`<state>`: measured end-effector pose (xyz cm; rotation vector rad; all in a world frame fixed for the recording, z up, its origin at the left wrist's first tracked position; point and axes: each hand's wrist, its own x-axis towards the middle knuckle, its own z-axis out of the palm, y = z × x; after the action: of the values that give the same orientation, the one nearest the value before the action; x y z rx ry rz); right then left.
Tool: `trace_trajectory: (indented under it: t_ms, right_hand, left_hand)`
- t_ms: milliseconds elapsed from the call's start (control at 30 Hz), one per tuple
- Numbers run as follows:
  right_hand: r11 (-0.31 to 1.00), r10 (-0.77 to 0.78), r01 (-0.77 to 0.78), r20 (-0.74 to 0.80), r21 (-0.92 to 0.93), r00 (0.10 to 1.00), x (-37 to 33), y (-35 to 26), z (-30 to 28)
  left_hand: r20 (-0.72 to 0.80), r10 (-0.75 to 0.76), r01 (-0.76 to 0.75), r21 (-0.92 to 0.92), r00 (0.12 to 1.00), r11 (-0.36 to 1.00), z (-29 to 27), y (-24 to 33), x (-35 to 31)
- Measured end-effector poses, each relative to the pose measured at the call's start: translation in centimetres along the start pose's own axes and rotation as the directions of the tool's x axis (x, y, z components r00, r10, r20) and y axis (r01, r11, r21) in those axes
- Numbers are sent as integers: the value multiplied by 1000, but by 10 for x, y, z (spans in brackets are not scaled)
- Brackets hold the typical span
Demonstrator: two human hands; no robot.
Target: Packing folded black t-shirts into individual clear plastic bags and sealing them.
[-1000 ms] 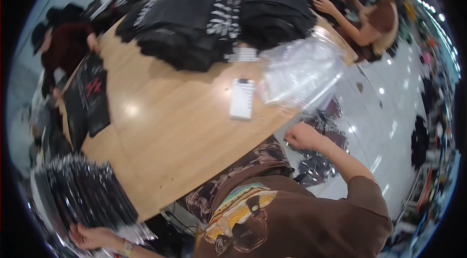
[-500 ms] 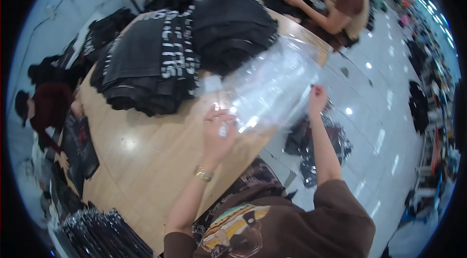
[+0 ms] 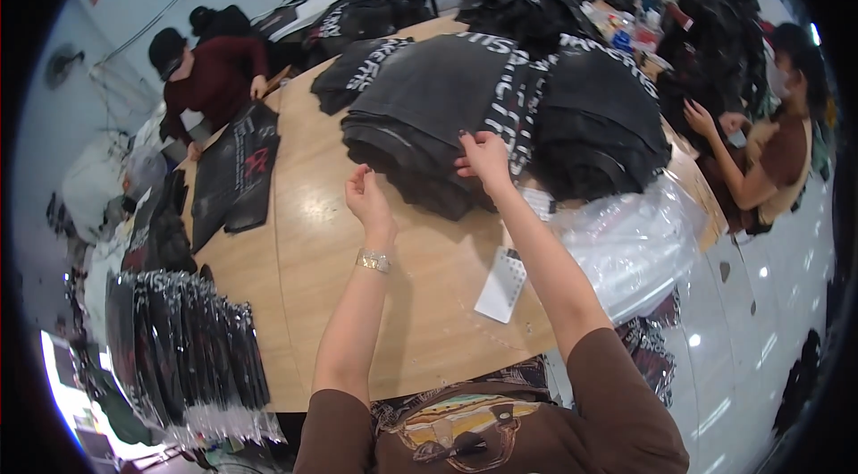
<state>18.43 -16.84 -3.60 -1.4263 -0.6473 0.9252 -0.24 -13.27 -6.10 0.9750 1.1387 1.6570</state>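
Observation:
My left hand [image 3: 369, 203] is raised over the table, just in front of the near left edge of a broad pile of folded black garments [image 3: 427, 81] with white print. Its fingers are loosely curled, and nothing shows between them. Over the front of that pile is my right hand [image 3: 485, 158], thumb and fingers bent and apart, with no garment visibly gripped. Whether its fingertips touch the fabric I cannot tell. A stack of clear plastic bags [image 3: 626, 242] lies to the right of my right forearm. Beside that forearm is a small white sheet [image 3: 502, 285].
Another black garment pile [image 3: 599, 121] stands to the right. Packed garments in clear plastic [image 3: 183, 349] line the near left table edge. At the far left a person [image 3: 214, 81] handles a black garment [image 3: 237, 170]. Another person [image 3: 773, 143] works at the right.
Both hands have left the clear plastic bags and moved left to the black garment pile. The right hand has crossed over the table. My view has swung left.

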Motion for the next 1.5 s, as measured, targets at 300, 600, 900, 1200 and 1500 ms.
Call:
trace_trajectory:
  t_ms: [300,600,900,1200,1500]
  right_hand:
    - [987,-44,67,-152,148,987,1,-5,4]
    - [840,51,-10,-60,542,997,-52,44,-39]
    - [823,36,13,-76,567,996,-59,61,-32]
    - [950,125,-167,168,263,978,-141,129,-1]
    - [639,-180,394,370,-660,911,-205,132,32]
  left_hand:
    - [-143,209,-193,116,967,974,12,14,57]
    - [365,-1,-282,723,931,631,19,17,91]
    - [313,-124,-147,713,941,685,-13,18,88]
    - [118,-216,78,684,969,725,-201,16,-25]
    - [207,144,-235,947,968,220,-284,60,-157]
